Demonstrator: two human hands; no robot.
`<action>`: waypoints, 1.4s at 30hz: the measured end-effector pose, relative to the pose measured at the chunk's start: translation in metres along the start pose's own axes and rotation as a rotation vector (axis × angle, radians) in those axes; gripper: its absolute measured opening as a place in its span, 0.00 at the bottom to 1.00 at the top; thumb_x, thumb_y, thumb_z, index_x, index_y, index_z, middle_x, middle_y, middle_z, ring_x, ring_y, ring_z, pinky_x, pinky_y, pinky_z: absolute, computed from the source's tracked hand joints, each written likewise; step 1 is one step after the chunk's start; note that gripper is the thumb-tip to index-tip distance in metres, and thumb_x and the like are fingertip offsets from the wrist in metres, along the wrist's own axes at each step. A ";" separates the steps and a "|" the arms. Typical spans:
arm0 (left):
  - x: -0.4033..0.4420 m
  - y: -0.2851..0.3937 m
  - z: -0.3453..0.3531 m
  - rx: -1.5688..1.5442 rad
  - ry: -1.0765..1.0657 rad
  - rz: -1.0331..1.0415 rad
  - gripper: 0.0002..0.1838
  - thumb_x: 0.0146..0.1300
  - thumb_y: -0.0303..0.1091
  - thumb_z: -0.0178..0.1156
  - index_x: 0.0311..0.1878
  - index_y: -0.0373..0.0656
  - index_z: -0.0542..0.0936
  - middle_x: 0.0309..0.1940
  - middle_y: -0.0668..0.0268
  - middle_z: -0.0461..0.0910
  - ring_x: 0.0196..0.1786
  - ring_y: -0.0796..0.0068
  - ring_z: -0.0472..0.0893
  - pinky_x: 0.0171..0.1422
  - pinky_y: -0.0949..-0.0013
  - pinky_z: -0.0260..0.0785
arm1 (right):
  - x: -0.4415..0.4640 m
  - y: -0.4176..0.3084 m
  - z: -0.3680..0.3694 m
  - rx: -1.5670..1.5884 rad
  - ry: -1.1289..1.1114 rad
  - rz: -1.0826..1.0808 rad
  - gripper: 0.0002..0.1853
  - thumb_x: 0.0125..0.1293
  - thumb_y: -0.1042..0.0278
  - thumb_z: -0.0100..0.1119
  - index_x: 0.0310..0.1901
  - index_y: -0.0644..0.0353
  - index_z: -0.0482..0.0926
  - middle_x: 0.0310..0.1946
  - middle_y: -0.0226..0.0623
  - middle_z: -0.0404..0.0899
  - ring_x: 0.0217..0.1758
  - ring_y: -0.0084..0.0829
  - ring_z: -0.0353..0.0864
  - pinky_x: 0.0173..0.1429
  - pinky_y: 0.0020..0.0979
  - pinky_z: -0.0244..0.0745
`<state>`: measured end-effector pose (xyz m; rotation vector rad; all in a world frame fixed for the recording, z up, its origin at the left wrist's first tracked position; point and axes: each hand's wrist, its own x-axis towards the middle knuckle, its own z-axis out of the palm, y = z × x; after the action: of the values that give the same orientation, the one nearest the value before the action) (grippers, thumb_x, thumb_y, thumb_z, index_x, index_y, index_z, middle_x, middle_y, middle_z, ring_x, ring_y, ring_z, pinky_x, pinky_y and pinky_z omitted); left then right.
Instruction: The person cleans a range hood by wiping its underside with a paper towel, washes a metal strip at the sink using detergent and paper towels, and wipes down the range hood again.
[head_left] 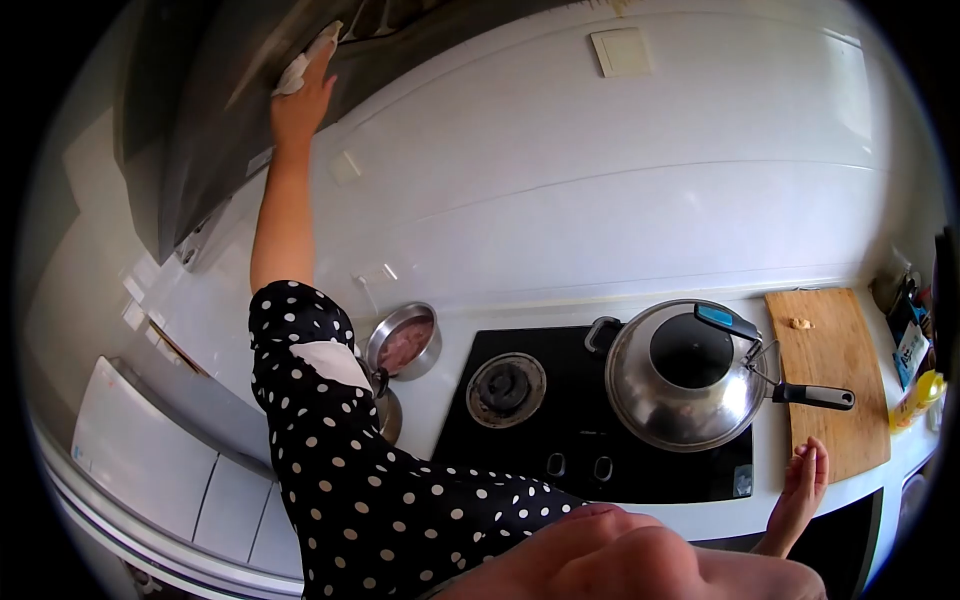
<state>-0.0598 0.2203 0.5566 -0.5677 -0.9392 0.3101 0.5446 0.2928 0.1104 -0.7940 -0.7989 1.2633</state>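
My left hand (303, 105) is raised high at the upper left, pressing a white cloth (307, 62) against the dark metal range hood (215, 100). My right hand (803, 482) hangs low at the right, by the front edge of the wooden cutting board (840, 400). Its fingers are loosely curled, with nothing visible in them. To the left of that hand, a large lidded steel wok (650, 405) with a black handle sits on the black gas stove (530, 450).
A steel pot (427, 355) with reddish contents stands left of the stove, partly behind my sleeve. A small beige piece (802, 324) lies on the board. A yellow bottle (915, 400) stands at the far right. The tiled wall (560, 190) carries a switch plate (621, 52).
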 end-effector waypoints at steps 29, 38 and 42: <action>-0.012 0.007 0.026 -0.368 0.019 0.188 0.18 0.56 0.25 0.51 0.53 0.40 0.72 0.55 0.71 0.70 0.56 0.77 0.71 0.52 0.75 0.68 | 0.003 0.033 0.013 0.019 0.105 0.129 0.09 0.67 0.67 0.47 0.45 0.59 0.74 0.30 0.28 0.73 0.29 0.12 0.67 0.36 0.11 0.64; -0.001 0.016 0.029 -0.233 0.026 0.223 0.19 0.57 0.28 0.50 0.54 0.40 0.71 0.55 0.69 0.70 0.58 0.78 0.70 0.57 0.76 0.64 | 0.005 0.036 0.021 -0.039 0.092 0.116 0.10 0.67 0.66 0.47 0.45 0.59 0.74 0.31 0.28 0.73 0.29 0.12 0.69 0.36 0.11 0.66; -0.008 -0.018 -0.004 -0.111 0.057 0.320 0.20 0.58 0.29 0.49 0.55 0.40 0.70 0.55 0.65 0.71 0.60 0.77 0.68 0.59 0.73 0.62 | 0.012 0.042 0.025 0.010 0.067 0.119 0.10 0.67 0.66 0.47 0.45 0.59 0.74 0.31 0.29 0.74 0.30 0.12 0.69 0.36 0.11 0.66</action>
<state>-0.0610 0.2005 0.5597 -0.8277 -0.8133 0.5283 0.5041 0.3123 0.0872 -0.8819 -0.6989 1.3382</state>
